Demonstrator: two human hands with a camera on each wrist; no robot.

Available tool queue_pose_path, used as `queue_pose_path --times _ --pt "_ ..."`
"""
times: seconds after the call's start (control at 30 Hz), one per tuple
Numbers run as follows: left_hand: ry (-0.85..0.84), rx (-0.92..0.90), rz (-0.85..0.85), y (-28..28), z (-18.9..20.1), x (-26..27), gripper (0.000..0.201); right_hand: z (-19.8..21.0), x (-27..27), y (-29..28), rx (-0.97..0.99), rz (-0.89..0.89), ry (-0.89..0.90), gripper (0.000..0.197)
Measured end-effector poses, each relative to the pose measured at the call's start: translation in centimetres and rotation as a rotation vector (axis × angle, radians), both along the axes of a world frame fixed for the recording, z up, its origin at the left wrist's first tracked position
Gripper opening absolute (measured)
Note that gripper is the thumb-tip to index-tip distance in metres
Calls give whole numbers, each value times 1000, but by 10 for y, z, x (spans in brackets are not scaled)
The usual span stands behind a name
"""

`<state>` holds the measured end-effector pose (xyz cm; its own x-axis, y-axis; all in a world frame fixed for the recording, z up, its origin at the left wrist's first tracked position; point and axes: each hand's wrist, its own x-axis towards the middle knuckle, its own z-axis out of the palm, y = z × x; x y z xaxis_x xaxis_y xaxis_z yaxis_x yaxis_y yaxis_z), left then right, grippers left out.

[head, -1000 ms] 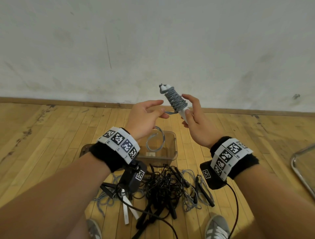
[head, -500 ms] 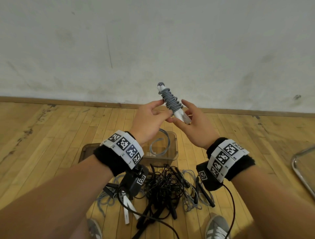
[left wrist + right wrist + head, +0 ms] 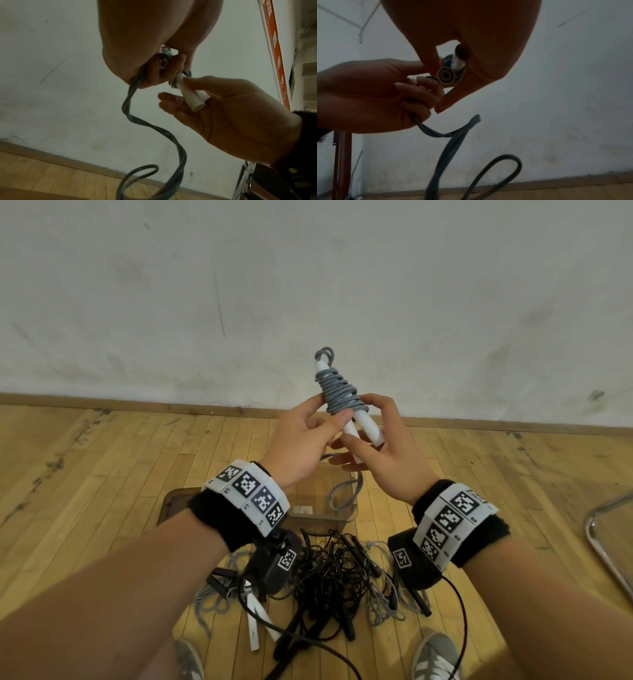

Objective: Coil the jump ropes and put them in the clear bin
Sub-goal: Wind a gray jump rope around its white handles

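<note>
Grey jump rope (image 3: 337, 392): held in mid-air at the centre of the head view, against the pale wall, above the clear bin. Its grey cord is wound in tight turns round two white handles held side by side, tilted with the wound end up and left.
White handles (image 3: 364, 429): the bare lower ends stick out down and right from the coil; the left wrist view shows one open tube end.
Loose tail (image 3: 150, 135): a doubled length of grey cord leaves the left fist and hangs in a wavy curve down the middle of the left wrist view, ending in a loop at the lower edge.
Left hand (image 3: 301, 443): fingers curled, thumb and forefinger pinching the lower turns of the coil, the other fingers closed round the hanging cord.
Right hand (image 3: 387, 450): fingers loosely bent, thumb and fingertips gripping the bare handle ends from the right side.
Clear bin (image 3: 342, 517): on the wooden floor just below the hands in the head view, a grey loop of cord lying inside it.
Tangle of ropes (image 3: 329, 577): black and grey cords with black and white handles heaped on the floor in the lower centre, touching the bin's near wall.
Shoes (image 3: 435, 659): two grey toes at the bottom edge.
</note>
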<state>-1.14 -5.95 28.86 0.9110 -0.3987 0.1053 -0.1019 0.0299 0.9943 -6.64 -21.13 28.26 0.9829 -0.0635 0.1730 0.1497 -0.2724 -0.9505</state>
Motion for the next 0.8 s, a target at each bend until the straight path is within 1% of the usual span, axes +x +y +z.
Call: queue_pose_path --times 0.03,0.13,0.2,0.3,0.43,0.57,0.67,0.73,0.8 --pt "11 13 12 1 -2 2 31 0 0 0 -26 -8 -15 54" --pt "14 84 80 2 -6 4 60 -2 2 -4 -154 -65 -79 63" --pt "15 107 71 0 -6 1 69 -5 4 -10 -241 -107 -101 65" --pt "17 156 42 -2 -8 -1 67 -10 6 -13 -352 -146 -103 67" --pt "-119 295 88 1 -8 3 54 -16 8 -14 -478 -199 -133 63" --pt "-103 252 67 4 -4 3 50 -12 8 -14 -491 -210 -107 58" --pt "-57 191 79 4 -2 2 49 -9 6 -6 -388 -169 -92 43" --pt "-34 158 95 5 -1 3 45 -9 6 -2 -333 -170 -90 41" --pt "-19 138 96 6 -1 2 43 -6 6 -2 -324 -160 -92 41"
